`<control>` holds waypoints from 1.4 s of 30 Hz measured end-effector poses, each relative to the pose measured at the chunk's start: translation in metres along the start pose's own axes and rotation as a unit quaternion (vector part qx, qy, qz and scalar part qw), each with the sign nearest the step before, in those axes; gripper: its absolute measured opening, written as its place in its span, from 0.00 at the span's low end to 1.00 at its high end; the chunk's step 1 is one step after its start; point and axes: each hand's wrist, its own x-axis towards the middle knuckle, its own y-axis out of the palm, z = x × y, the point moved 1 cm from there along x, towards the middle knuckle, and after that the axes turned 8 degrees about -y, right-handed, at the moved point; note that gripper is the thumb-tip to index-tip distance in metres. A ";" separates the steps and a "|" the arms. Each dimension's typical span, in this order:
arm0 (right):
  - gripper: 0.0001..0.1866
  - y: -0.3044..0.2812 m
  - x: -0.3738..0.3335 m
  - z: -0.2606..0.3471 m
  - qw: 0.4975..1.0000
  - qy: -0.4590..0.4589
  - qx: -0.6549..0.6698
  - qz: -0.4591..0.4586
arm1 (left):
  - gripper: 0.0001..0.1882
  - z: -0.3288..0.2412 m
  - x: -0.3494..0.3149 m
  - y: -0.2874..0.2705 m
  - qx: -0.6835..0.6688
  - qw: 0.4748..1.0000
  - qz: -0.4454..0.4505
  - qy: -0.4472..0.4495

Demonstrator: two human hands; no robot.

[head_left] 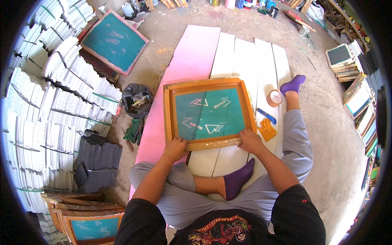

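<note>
A wooden screen-printing frame [167,116] with teal mesh and pale triangle designs lies before me, across white boards and a pink board. My left hand [175,148] grips its near left corner, fingers wrapped over the edge. At the near right corner, my right hand [250,141] holds the same frame. Just right of the frame lies a crumpled orange cloth [267,130]. Beyond the cloth are a blue utility knife [266,116] and a roll of tape [275,98], close to my outstretched foot. The frame's underside is hidden.
Tall stacks of white sheets [61,106] and dark sheets [98,163] line the left side. Another teal screen [115,42] leans at the far left, near a black plastic bag [137,100]. More frames [347,73] stand along the right. Cans and bottles [247,4] sit at the back.
</note>
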 end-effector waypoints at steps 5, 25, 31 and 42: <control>0.27 0.008 -0.001 0.000 1.000 -0.016 -0.024 0.000 | 0.26 -0.004 -0.004 0.005 0.044 0.999 0.011 -0.005; 0.32 0.028 0.034 0.059 0.997 -0.062 0.020 -0.046 | 0.26 -0.004 -0.005 0.014 0.060 0.997 -0.042 0.019; 0.31 0.006 0.005 0.007 1.000 -0.004 0.022 -0.014 | 0.25 -0.009 -0.006 0.011 0.052 0.998 -0.022 0.001; 0.32 0.027 0.020 0.054 0.996 -0.049 -0.031 -0.072 | 0.24 -0.026 -0.002 0.009 0.060 0.998 -0.031 0.008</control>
